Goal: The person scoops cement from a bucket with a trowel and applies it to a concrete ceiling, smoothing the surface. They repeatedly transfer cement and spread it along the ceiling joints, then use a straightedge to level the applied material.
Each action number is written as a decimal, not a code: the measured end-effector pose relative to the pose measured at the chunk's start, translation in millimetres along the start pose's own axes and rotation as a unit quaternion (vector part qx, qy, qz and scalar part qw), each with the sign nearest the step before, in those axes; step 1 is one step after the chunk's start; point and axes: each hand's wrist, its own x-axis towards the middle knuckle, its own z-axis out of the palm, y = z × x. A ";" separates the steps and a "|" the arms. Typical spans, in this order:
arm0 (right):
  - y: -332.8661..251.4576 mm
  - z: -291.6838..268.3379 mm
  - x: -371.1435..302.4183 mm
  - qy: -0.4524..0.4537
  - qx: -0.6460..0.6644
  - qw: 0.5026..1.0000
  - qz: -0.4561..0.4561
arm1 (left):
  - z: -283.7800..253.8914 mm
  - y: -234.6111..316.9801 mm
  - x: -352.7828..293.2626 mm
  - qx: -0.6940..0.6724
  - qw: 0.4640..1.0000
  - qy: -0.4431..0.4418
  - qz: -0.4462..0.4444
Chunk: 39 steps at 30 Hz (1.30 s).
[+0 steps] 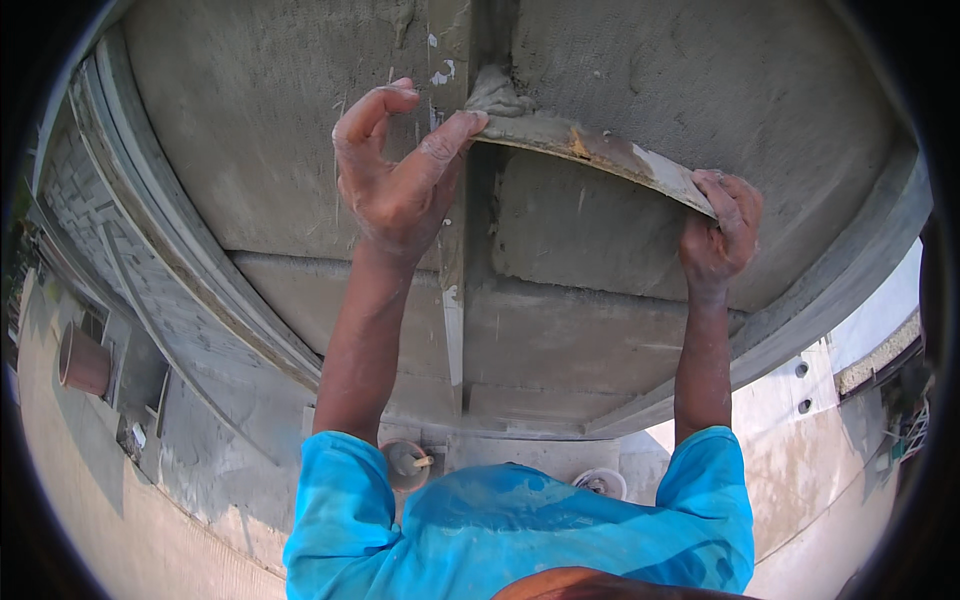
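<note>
A long, mortar-smeared straightedge (600, 150) lies against the grey plastered wall (640, 70), slanting down to the right. My left hand (405, 185) is at its left end, thumb pressed on the tip. The index finger is raised and bent away from the strip; the other fingers are mostly hidden. At the right end, my right hand (722, 225) has its fingers wrapped over the edge. A lump of wet mortar (497, 95) sits on the strip's upper left edge. Pale mortar coats both hands.
An upright batten (453, 330) runs down the wall beside a recessed groove. Below stand a bucket (405, 465) with a tool in it and a pale bucket (600, 484). A reddish-brown bucket (84, 360) is at far left. A raised border (800, 315) edges the wall at right.
</note>
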 end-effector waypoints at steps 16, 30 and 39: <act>6.9 6.1 47.4 0.041 -0.028 0.999 -0.007 | 18.1 -23.3 47.2 0.069 0.995 0.037 0.066; 16.0 6.8 82.2 0.062 -0.025 0.998 0.010 | 23.1 -28.6 81.8 0.131 0.987 0.034 0.081; 26.4 10.8 99.7 0.080 0.017 0.997 0.014 | 21.7 -23.0 111.4 0.181 0.978 0.024 0.103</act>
